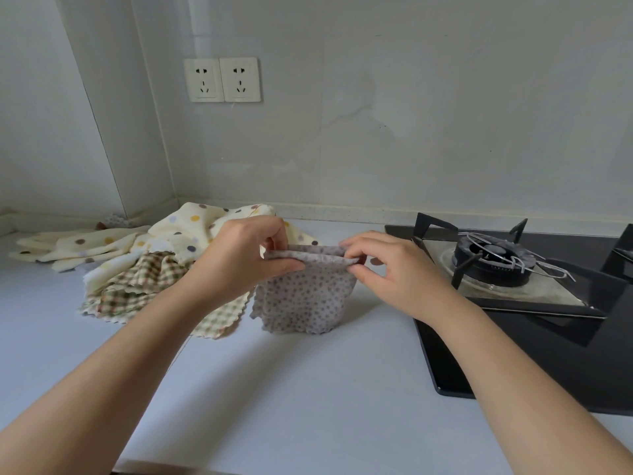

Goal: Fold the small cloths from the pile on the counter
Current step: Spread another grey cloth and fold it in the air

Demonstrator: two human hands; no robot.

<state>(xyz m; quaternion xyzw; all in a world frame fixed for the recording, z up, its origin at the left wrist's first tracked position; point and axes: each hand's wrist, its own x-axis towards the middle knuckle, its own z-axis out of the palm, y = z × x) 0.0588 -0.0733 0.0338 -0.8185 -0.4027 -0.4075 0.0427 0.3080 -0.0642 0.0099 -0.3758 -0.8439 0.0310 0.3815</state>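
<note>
A small grey cloth with dark dots [303,298] hangs doubled over above the white counter [281,389], its lower edge touching the surface. My left hand [239,258] pinches its top left corner and my right hand [387,265] pinches its top right corner. Behind and left of it lies the pile: a cream cloth with coloured polka dots [185,228] and a green and brown checked cloth [137,289] with a zigzag edge, partly hidden by my left forearm.
A black gas hob [513,354] with a burner and pan supports [493,262] takes up the right side, close to my right hand. Two wall sockets [222,79] sit on the tiled wall behind. The counter meets a corner at the far left.
</note>
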